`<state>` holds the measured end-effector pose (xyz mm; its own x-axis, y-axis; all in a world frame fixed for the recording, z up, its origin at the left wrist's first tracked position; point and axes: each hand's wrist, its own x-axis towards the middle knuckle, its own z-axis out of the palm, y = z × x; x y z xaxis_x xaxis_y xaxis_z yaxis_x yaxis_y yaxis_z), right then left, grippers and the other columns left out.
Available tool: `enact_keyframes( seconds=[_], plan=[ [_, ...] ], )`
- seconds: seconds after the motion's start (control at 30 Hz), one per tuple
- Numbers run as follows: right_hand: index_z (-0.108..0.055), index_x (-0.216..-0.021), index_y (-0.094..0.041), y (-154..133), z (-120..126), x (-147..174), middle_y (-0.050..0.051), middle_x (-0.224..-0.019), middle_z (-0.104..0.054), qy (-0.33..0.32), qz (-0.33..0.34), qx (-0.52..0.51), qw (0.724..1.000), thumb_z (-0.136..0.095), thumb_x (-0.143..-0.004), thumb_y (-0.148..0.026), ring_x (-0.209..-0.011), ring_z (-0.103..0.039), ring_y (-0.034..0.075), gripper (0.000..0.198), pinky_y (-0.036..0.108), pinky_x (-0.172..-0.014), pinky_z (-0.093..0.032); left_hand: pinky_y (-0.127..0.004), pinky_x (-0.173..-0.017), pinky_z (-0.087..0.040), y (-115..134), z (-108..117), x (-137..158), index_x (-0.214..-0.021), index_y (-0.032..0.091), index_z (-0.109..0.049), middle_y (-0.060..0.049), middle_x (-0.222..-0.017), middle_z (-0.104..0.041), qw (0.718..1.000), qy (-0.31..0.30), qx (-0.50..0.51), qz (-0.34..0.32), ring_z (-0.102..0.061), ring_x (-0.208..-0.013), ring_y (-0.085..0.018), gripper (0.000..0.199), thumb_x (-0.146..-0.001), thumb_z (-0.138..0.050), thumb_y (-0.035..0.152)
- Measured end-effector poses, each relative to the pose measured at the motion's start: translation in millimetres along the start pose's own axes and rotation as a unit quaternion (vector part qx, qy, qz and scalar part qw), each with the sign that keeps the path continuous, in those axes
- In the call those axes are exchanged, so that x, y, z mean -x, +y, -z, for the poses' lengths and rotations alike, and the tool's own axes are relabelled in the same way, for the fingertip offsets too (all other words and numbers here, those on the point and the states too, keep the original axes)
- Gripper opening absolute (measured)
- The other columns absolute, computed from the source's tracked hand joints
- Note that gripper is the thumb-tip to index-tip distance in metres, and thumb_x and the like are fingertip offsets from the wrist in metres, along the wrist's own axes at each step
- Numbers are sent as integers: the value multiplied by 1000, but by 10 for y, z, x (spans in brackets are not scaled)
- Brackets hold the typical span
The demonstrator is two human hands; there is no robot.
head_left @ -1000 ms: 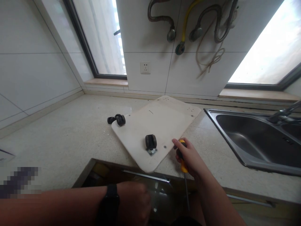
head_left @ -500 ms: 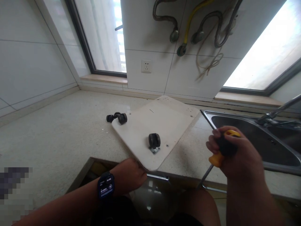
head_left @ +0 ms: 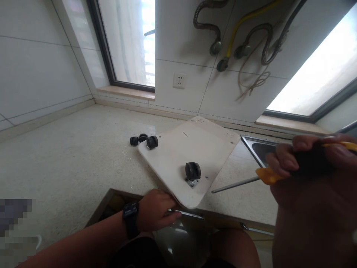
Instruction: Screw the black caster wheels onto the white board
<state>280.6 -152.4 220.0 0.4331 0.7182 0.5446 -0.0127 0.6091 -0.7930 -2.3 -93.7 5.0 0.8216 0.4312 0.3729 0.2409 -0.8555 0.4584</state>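
Head view: screwdriver [head_left: 267, 176] above tabletop [head_left: 237, 203], long axis near crosswise, tip pointing left and slightly down toward white board [head_left: 178, 158]. Right grip [head_left: 292, 191] wrapped round its handle; left grip [head_left: 157, 212] part-curled by board's near edge, hold unclear.

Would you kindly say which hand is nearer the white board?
The left hand, at the near edge of the white board; the right hand is off to its right.

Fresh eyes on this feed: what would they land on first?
Probably the right hand, looming large at the right with a yellow-and-black screwdriver, its shaft pointing left toward the board. Next, that pale board itself, mid-counter, with a black caster near its closest corner. Above, a yellow hose stands out against the white wall.
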Motion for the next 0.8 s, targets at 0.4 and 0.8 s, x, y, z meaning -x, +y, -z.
enact_keyframes(
  seconds=[0.4, 0.8],
  plan=[
    [-58, -88, -31, 338, -534, 8, -6, -76, -57, 8, 3, -63, 998, -70, -84, -14, -47, -50, 12, 21, 25, -38, -36, -29, -74, -49, -82, 37, -9, -97, 17, -75, -6, -87, -76, 976, 33, 191, 99, -70, -78, -19, 51, -111, -38, 51],
    [-53, -92, -30, 428, -592, 3, -8, -76, -60, -2, -18, -61, 998, -71, -83, -15, -47, -52, 11, 25, 23, -39, -40, -27, -69, -50, -73, 59, -39, -97, 17, -75, -6, -84, -76, 963, 31, 237, 122, -69, -73, -19, 52, -110, -41, 53]
  ],
)
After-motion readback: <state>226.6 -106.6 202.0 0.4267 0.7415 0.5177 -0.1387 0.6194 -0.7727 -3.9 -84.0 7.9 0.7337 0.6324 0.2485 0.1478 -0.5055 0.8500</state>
